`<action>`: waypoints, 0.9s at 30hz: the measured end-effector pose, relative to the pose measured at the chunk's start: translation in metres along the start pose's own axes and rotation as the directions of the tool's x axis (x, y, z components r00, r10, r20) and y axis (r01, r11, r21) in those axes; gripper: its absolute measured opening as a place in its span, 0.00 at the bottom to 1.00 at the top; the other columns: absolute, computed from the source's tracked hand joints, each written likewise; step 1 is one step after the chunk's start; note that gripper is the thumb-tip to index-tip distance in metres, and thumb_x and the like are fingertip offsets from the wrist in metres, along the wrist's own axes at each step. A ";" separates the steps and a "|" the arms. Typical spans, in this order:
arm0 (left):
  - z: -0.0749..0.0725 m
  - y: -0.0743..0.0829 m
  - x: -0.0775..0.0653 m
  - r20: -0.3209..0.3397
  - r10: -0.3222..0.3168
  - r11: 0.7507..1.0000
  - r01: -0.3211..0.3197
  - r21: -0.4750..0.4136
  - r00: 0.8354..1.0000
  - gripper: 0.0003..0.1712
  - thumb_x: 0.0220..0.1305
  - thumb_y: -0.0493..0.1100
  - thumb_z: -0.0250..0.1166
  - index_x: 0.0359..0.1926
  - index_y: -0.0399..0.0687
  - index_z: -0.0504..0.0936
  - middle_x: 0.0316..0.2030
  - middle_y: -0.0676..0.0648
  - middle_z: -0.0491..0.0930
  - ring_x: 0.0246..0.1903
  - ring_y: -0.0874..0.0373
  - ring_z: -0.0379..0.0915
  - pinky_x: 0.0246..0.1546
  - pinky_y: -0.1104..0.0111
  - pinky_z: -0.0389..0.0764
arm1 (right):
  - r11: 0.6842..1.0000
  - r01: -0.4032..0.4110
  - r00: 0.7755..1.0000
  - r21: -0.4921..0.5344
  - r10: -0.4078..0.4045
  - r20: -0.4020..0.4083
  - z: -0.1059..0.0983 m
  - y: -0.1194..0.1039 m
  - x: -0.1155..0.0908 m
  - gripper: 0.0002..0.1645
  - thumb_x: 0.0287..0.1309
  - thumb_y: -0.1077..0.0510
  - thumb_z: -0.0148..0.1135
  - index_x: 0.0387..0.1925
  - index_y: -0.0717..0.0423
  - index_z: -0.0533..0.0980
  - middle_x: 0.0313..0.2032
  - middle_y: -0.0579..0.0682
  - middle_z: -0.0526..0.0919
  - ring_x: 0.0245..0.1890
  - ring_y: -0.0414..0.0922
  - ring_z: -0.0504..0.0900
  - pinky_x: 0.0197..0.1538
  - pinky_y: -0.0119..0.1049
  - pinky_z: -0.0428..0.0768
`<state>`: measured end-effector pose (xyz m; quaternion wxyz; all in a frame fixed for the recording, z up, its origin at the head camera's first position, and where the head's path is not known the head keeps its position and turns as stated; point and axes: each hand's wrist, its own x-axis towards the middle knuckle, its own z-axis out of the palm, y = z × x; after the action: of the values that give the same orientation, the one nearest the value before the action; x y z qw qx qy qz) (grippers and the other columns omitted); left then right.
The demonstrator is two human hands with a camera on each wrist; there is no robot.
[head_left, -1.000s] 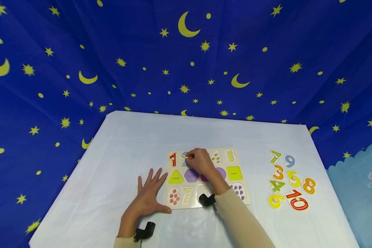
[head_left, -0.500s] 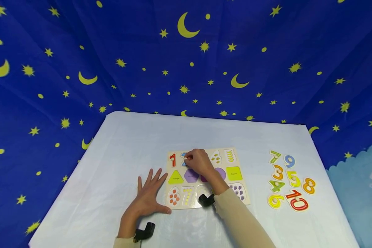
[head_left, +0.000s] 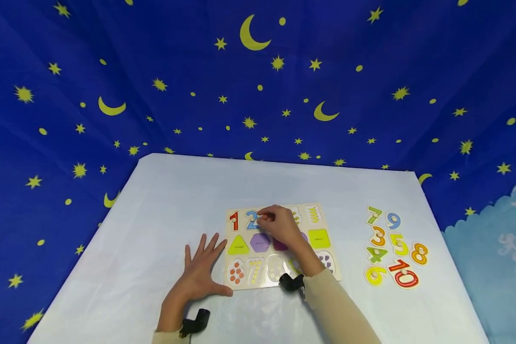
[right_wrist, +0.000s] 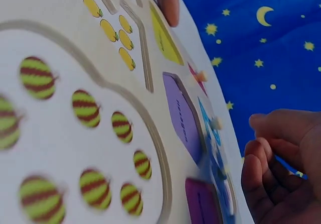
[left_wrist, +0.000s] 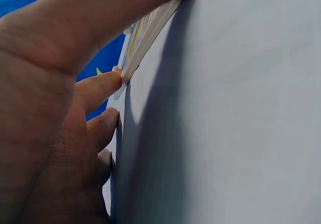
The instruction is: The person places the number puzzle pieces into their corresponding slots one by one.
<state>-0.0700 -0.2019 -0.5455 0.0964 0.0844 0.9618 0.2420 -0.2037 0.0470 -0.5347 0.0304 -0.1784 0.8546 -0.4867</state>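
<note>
A wooden number puzzle board (head_left: 245, 286) lies on the white table. The red number 1 piece (head_left: 234, 221) and blue number 2 piece (head_left: 252, 220) sit at its upper left, each with a small knob. My right hand (head_left: 284, 227) hovers just right of the 2, fingers loosely bent and holding nothing. In the right wrist view, a gap separates the fingertips (right_wrist: 258, 121) from the 2's knob (right_wrist: 216, 123). My left hand (head_left: 201, 272) rests spread on the table at the board's left side. In the left wrist view, a finger (left_wrist: 103, 88) touches the board's edge (left_wrist: 150, 38).
Several loose number pieces lie right of the board, among them a green 7 (head_left: 373, 215), a blue 9 (head_left: 393, 220), an orange 8 (head_left: 419, 254) and a red 10 (head_left: 404, 274). A blue star-and-moon cloth (head_left: 198, 62) stands behind the table.
My right hand has let go of the 2's knob and drawn slightly right, uncovering the 2. The left hand stays in place. The head view has shifted a little.
</note>
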 end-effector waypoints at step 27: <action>0.001 0.000 -0.002 -0.021 -0.001 1.000 0.001 -0.008 1.000 0.78 0.17 0.78 0.74 0.74 0.59 0.55 0.75 0.50 0.43 0.73 0.44 0.26 0.62 0.38 0.23 | 0.996 -0.067 0.984 0.062 0.077 -0.163 -0.080 0.029 -0.094 0.15 0.51 0.53 0.74 0.40 0.55 0.84 0.30 0.44 0.81 0.28 0.43 0.77 0.31 0.31 0.77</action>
<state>-0.0679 -0.2019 -0.5462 0.0867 0.0808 0.9619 0.2465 -0.1419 0.1574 -0.5284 -0.0181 -0.1055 0.8462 -0.5220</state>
